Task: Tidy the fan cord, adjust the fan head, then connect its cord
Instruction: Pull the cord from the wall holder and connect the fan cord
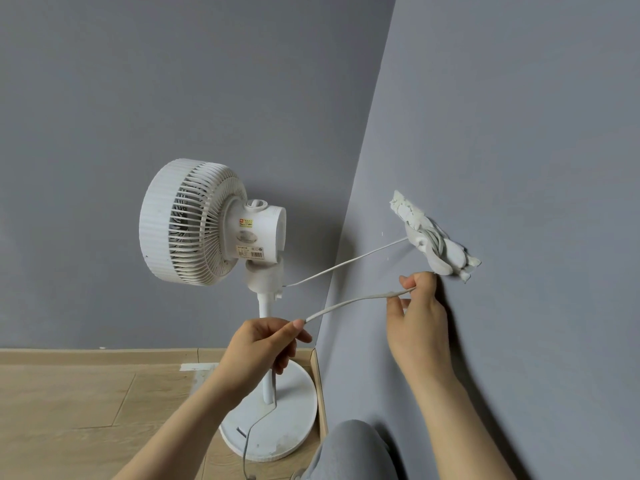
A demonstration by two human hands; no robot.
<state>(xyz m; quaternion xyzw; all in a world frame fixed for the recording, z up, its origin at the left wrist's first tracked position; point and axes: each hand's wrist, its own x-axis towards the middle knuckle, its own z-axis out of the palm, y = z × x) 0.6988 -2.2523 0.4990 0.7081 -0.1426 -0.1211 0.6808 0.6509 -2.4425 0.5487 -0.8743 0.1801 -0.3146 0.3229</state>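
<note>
- Stretching a pale cord (353, 301) between both hands, I hold it in a shallow, rising line in front of the white fan.
- My left hand (266, 344) pinches the cord's lower end between thumb and forefinger, the other fingers curled beneath, just in front of the fan's pole (266, 306).
- My right hand (415, 317) pinches the upper end, close against the grey wall (519, 133) on the right, just below a white lump (436, 237) stuck there with cord loops bundled in it.
- The fan head (194, 220) faces left, its rear grille towards me; its round base (277, 431) stands on the wood floor (69, 410) in the corner.
- A thinner cord (346, 265) runs from the fan's neck up to the lump.
- Another thin length (249, 434) hangs across the base towards the lower edge.
- My knee (349, 452), in grey cloth, shows at the bottom.
</note>
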